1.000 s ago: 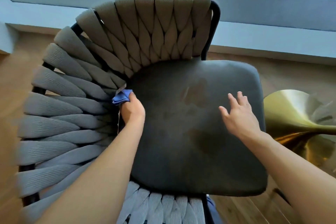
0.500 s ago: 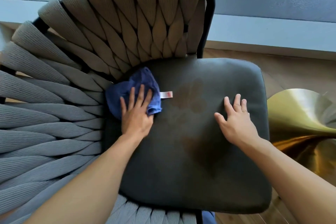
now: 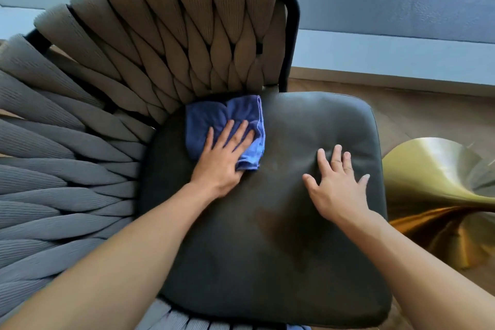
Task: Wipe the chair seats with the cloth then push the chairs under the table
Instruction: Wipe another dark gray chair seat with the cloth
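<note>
A chair with a dark grey seat cushion [image 3: 270, 244] and a woven grey rope back [image 3: 150, 53] fills the view. A blue cloth [image 3: 211, 115] lies on the back of the seat, close to the woven back. My left hand [image 3: 223, 158] presses flat on the cloth with straight fingers. My right hand [image 3: 337, 182] rests flat on the bare right side of the cushion, fingers spread. Faint darker patches show on the cushion's middle.
A shiny gold curved base [image 3: 439, 195] stands on the wooden floor [image 3: 417, 120] just right of the chair. A pale wall ledge [image 3: 388, 61] runs behind the chair. The woven armrest [image 3: 53, 195] curves round the seat's left side.
My left hand went from holding the bunched cloth at the seat's left edge to pressing it flat, then slid it right along the back of the seat. My right hand settled on the cushion.
</note>
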